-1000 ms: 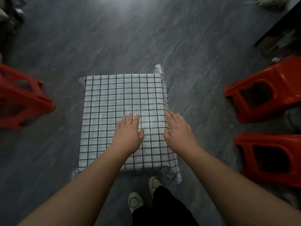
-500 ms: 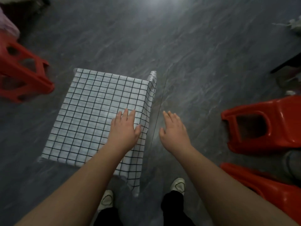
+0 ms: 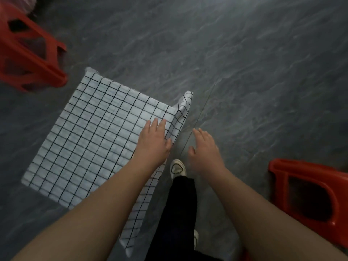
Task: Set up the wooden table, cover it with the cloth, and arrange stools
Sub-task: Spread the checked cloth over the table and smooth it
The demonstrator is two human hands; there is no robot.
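A white cloth with a black grid [image 3: 90, 140] covers the small table completely, so no wood shows; its edges hang down on the right side. My left hand [image 3: 153, 142] lies flat on the cloth near the table's right edge, fingers together. My right hand [image 3: 204, 147] hovers open over the floor just right of the table, holding nothing. One red plastic stool [image 3: 28, 59] lies on its side at the upper left. Another red stool [image 3: 312, 198] lies tipped at the right edge.
The floor [image 3: 244, 72] is dark grey with a marble pattern and a thin seam line running past my right hand. My black trouser leg [image 3: 178, 213] and white shoe [image 3: 178, 167] stand right beside the table's near right corner.
The view has swung right, so the table sits further left and looks rotated. My right hand left the cloth and now hangs over the floor. My left hand stays on the cloth.
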